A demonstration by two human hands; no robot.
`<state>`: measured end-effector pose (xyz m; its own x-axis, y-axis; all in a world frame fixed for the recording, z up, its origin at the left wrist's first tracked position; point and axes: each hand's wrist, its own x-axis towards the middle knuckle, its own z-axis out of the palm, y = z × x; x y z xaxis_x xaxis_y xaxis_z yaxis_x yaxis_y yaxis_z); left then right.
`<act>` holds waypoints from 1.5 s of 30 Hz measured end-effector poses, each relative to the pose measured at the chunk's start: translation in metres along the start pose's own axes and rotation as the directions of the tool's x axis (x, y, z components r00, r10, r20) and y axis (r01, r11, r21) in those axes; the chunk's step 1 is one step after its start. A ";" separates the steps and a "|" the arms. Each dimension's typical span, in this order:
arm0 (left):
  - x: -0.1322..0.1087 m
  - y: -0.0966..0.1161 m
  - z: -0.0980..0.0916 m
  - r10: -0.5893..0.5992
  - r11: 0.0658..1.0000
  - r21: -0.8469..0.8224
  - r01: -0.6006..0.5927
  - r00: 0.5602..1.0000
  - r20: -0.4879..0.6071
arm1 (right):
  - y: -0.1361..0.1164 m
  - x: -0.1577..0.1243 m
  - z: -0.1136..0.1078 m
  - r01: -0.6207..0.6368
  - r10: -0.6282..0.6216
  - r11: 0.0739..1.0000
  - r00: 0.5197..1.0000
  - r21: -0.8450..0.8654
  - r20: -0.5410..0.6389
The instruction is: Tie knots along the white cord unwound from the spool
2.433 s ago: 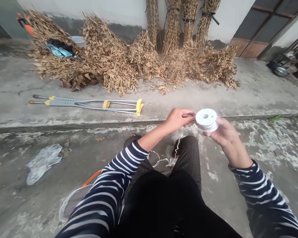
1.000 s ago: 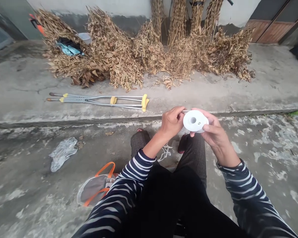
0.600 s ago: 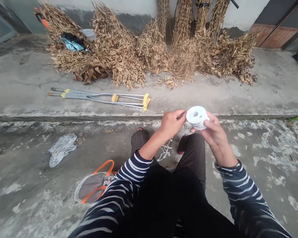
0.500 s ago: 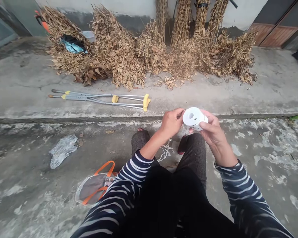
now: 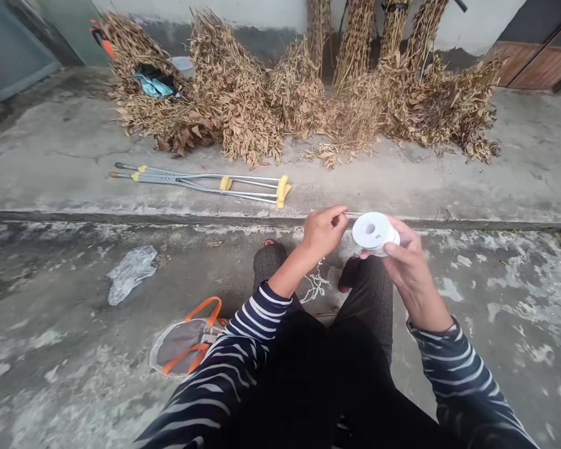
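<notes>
My right hand (image 5: 409,265) holds a white spool (image 5: 376,233), thumb on its near side and fingers behind. The spool is tilted, so its round flange with a centre hole and a small printed mark shows. To its left my left hand (image 5: 325,227) is closed in a pinch, a short gap from the spool. A faint thin thread seems to run from these fingertips toward the spool's top; its end is hidden in the fingers. Below, between my feet, a tangle of white string (image 5: 315,285) lies on the ground.
A pair of crutches (image 5: 201,182) lies on the raised concrete step (image 5: 65,199). Dried plant bundles (image 5: 243,93) lean along the wall behind. On the lower ground at left are a crumpled clear plastic bag (image 5: 131,272) and a grey bag with orange handles (image 5: 180,344).
My left hand has drawn away from the spool, opening a gap between them. The spool has turned slightly in my right hand. The whole view has shifted a little.
</notes>
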<state>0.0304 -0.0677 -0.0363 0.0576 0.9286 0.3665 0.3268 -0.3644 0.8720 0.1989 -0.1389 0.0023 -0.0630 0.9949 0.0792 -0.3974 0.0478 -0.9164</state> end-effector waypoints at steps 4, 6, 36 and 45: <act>0.001 -0.004 0.003 -0.215 0.927 -0.259 0.273 0.949 0.231 | 0.010 0.013 -0.017 -0.090 0.095 0.987 0.995 0.133 -0.032; 0.001 -0.004 0.004 -0.254 0.863 -0.345 0.368 0.908 0.333 | 0.015 0.020 -0.025 -0.108 0.124 0.979 0.989 0.173 -0.086; -0.028 -0.009 0.004 -0.368 0.792 -0.392 0.469 0.878 0.307 | 0.044 0.034 -0.007 0.061 -0.133 0.963 0.954 -0.262 -0.269; -0.025 -0.028 0.009 -0.355 0.879 -0.243 0.409 0.904 0.239 | 0.038 0.029 0.008 0.162 -0.242 0.942 0.934 -0.294 -0.263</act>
<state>0.0284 -0.0800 -0.0726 0.1615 0.9853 -0.0556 0.0813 0.0429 0.9958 0.1745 -0.1092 -0.0275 0.2780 0.9410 0.1928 -0.1158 0.2321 -0.9658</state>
